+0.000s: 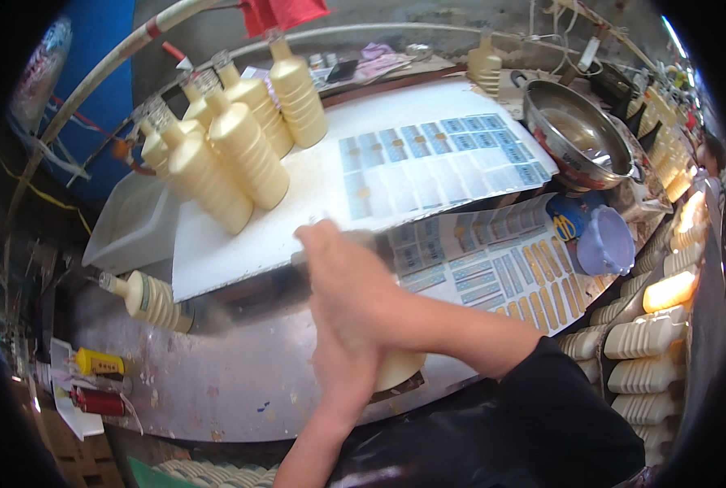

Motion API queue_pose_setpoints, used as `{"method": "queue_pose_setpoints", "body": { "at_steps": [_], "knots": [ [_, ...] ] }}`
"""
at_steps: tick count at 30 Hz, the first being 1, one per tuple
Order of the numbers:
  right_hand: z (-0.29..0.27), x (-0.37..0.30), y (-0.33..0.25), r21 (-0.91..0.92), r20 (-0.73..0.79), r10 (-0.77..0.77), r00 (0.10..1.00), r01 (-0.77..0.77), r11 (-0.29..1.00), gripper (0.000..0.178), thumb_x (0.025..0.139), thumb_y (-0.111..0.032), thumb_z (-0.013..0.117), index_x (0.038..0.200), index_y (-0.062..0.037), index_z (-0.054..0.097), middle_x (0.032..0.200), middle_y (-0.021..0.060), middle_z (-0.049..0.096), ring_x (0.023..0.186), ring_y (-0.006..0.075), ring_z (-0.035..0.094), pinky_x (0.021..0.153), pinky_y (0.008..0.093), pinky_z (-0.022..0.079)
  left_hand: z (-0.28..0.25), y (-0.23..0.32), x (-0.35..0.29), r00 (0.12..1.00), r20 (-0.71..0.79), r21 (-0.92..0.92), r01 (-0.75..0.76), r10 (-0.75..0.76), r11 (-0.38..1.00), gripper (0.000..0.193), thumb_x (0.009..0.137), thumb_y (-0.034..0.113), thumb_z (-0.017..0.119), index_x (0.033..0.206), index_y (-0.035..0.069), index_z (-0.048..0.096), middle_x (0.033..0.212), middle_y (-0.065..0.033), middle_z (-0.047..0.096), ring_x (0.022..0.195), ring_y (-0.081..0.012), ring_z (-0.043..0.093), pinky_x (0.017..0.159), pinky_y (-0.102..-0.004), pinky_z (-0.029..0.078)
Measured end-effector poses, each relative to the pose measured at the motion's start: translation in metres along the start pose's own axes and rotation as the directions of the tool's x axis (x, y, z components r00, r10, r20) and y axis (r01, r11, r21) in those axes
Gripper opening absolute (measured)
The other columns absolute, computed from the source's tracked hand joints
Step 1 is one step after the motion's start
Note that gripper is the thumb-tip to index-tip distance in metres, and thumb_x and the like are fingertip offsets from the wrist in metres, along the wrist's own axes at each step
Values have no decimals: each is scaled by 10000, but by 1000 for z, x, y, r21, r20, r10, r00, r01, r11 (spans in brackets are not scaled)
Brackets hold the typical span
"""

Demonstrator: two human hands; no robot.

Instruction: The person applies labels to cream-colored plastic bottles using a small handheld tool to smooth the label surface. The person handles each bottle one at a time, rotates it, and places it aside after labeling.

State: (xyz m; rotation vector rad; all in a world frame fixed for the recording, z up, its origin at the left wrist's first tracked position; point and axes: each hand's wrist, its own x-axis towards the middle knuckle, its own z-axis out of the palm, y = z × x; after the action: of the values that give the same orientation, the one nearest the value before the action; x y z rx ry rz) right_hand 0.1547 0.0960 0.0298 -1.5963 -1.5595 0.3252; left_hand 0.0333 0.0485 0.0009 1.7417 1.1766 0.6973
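Observation:
A cream plastic bottle [399,372] lies tilted between my two hands above the near part of the grey table, its base toward me. My right hand [351,281] wraps over it from above. My left hand [339,358] grips it from below and to the left, pressed against the right. Most of the bottle is hidden behind the hands, and motion blurs them. Just beyond lies a sheet of blue and clear labels [428,159] on a white board [241,256]. A second label sheet [493,268], with blue and gold strips, sits partly under the board.
Several cream bottles [253,154] stand at the board's left end. Another bottle [147,301] rests on the table [241,382] by a translucent bin [127,220]. At right are a metal pan [574,122], a lilac bucket [607,240] and stacked bottles [647,378].

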Motion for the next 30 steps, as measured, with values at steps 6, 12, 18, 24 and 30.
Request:
{"method": "queue_pose_setpoints", "body": {
  "at_steps": [6, 12, 18, 24, 30],
  "knots": [
    [36, 5, -16, -328, 69, -156, 985, 170, 929, 126, 968, -102, 477, 1043, -2, 492, 914, 217, 543, 759, 434, 612, 699, 418, 575, 0, -28, -2, 997, 68, 19, 26, -27, 999, 664, 888, 498, 655, 1385, 74, 533, 1349, -245, 607, 1211, -464, 586, 972, -504, 468],
    [-11, -7, -4, -46, -49, 2, 999, -4, 999, 223, 937, -76, 518, 1146, 4, 517, 1084, 248, 567, 995, 440, 616, 890, 457, 522, 1, -27, 1, 996, -21, 7, -90, 90, 996, 907, 893, 449, 693, 1597, 68, 267, 1431, -251, 542, 1257, -388, 578, 1046, -451, 455],
    [-39, -41, 86, 288, -107, 269, 957, -229, 930, 494, 928, -88, 537, 1409, -30, 440, 1339, 238, 556, 1276, 386, 535, 1105, 440, 402, -4, -42, 6, 983, 59, -21, -173, 174, 985, 979, 907, 364, 695, 1643, 50, 131, 1512, -247, 456, 1349, -319, 506, 1137, -402, 393],
    [-93, -28, 100, 682, 12, 401, 916, -301, 666, 313, 966, -28, 580, 1275, -16, 625, 1152, 50, 655, 1069, 136, 621, 968, 289, 496, 0, -46, -4, 996, 66, -382, -36, 66, 923, 1045, 879, 347, 738, 1639, 52, 85, 1539, -213, 392, 1365, -303, 468, 1154, -412, 372],
    [-92, 17, 77, 11, 260, 417, 871, -434, 901, 250, 928, -152, 573, 1077, -56, 751, 981, 112, 698, 894, 127, 633, 792, 283, 512, 2, -47, -19, 996, 84, -391, 42, -9, 919, 1091, 858, 366, 778, 1616, 8, 79, 1542, -208, 362, 1408, -296, 409, 1175, -423, 337]
  ]
}}
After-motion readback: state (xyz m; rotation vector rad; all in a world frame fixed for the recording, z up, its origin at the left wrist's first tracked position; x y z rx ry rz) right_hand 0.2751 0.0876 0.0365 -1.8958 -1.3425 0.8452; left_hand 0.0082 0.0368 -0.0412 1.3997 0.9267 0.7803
